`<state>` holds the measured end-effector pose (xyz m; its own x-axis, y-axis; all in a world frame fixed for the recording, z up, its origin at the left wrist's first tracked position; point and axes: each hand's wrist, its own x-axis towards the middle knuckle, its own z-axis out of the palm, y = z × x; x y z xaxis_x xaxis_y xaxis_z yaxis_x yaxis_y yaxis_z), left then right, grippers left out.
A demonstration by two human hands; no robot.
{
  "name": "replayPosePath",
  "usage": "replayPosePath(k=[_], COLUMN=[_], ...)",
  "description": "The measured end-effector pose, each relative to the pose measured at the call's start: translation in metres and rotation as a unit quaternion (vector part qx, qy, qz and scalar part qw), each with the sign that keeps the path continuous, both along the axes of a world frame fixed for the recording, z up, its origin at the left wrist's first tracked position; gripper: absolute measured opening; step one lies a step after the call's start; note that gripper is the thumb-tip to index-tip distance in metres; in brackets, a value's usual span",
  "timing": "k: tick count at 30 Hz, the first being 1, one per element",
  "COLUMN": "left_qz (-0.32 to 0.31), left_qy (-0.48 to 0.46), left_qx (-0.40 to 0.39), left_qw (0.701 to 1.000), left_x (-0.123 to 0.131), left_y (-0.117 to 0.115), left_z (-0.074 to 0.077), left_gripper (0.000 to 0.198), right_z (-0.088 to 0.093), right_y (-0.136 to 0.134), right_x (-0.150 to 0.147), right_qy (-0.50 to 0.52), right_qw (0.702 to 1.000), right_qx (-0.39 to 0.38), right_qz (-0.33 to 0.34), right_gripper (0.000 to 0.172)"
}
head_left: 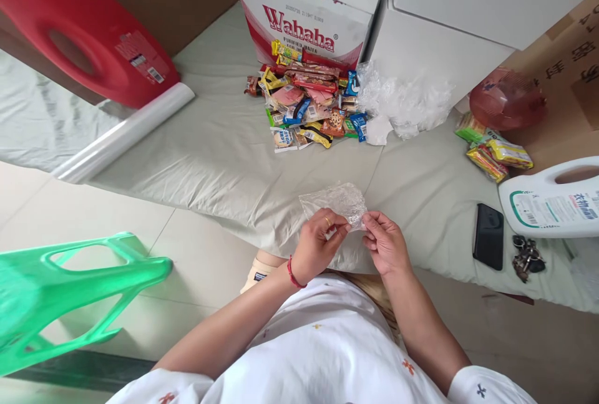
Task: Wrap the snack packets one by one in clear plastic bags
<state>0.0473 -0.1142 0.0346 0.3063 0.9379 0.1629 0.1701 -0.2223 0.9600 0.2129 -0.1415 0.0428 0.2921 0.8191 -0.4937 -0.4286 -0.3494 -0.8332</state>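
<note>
Between my two hands is a small clear plastic bag (344,198), lying out over the front part of the cloth-covered surface. My left hand (322,235), with a ring and a red wrist cord, pinches one side of its near edge. The other side of that edge is between the thumb and fingers of my right hand (386,240). The bag looks flat and crinkled, with nothing visible inside. Beyond it sits a pile of wrapped snacks (309,101), and right of that a heap of crumpled clear plastic bags (407,101).
A Wahaha carton (304,24) backs the pile. At left are a red jug (126,55), a clear plastic roll (126,133) and a green stool (84,285). At right are snack packs (498,151), a white detergent bottle (538,201), a phone (488,235) and keys (528,257).
</note>
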Motion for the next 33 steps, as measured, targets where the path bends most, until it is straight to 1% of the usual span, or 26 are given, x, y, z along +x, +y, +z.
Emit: replayPosePath(k=[2,3,6,8,9,10,11,13,15,17,19,22,25,27,29,31,33], left_qz=[0.026,0.029,0.003,-0.013,-0.013,-0.009,-0.006,-0.009,-0.017,-0.026,-0.035,-0.041,-0.020,-0.014,-0.012,-0.005,0.004], left_qy=[-0.004,0.002,0.036,0.052,0.050,0.039,0.015,-0.066,-0.166,-0.262,-0.332,-0.402,-0.453,-0.475,-0.485,-0.485,-0.478], left_qx=[-0.032,-0.025,0.054,0.085,0.079,0.062,0.034,-0.049,-0.149,-0.252,-0.332,-0.404,-0.431,-0.439,-0.442,-0.435,-0.422], left_qw=[0.999,0.999,0.998,0.995,0.995,0.997,0.999,0.997,0.975,0.931,0.882,0.821,0.780,0.762,0.755,0.759,0.770], left_x=[-0.003,-0.003,-0.002,0.000,0.001,0.001,0.000,-0.003,-0.008,-0.014,-0.018,-0.021,-0.020,-0.020,-0.021,-0.025,-0.028], left_y=[0.000,0.000,-0.003,-0.004,-0.004,-0.004,-0.003,0.000,0.005,0.009,0.013,0.016,0.018,0.019,0.020,0.022,0.025], left_z=[-0.001,-0.001,-0.001,0.001,0.001,0.002,0.003,0.005,0.007,0.010,0.013,0.014,0.012,0.009,0.006,0.003,-0.001], left_gripper=[0.021,0.020,0.018,0.013,0.010,0.012,0.014,0.013,0.017,0.026,0.030,0.028,0.025,0.024,0.023,0.021,0.019], right_z=[-0.002,-0.002,0.001,0.005,0.007,0.009,0.011,0.011,0.010,0.008,0.006,0.004,0.002,0.000,-0.001,-0.002,-0.001], right_y=[0.000,-0.001,-0.003,-0.005,-0.005,-0.005,-0.004,-0.002,0.000,0.002,0.003,0.003,0.003,0.005,0.008,0.010,0.011], right_x=[0.001,0.000,-0.003,-0.004,-0.004,-0.003,-0.001,0.006,0.015,0.024,0.031,0.034,0.030,0.027,0.025,0.026,0.026], right_qy=[0.009,0.009,-0.001,-0.010,-0.013,-0.015,-0.015,-0.016,-0.027,-0.047,-0.060,-0.058,-0.040,-0.016,-0.005,-0.018,-0.041], right_qw=[1.000,1.000,1.000,0.999,0.999,0.999,0.999,0.998,0.996,0.994,0.993,0.996,0.997,0.997,0.997,0.998,0.997], right_qx=[0.000,0.002,0.013,0.026,0.033,0.040,0.047,0.059,0.070,0.077,0.080,0.072,0.042,0.026,0.027,0.040,0.050], right_qz=[0.004,0.008,0.024,0.028,0.027,0.022,0.015,-0.009,-0.040,-0.063,-0.058,-0.009,0.047,0.070,0.067,0.048,0.039], right_gripper=[0.042,0.042,0.040,0.038,0.036,0.034,0.033,0.031,0.030,0.030,0.034,0.046,0.058,0.054,0.043,0.038,0.036])
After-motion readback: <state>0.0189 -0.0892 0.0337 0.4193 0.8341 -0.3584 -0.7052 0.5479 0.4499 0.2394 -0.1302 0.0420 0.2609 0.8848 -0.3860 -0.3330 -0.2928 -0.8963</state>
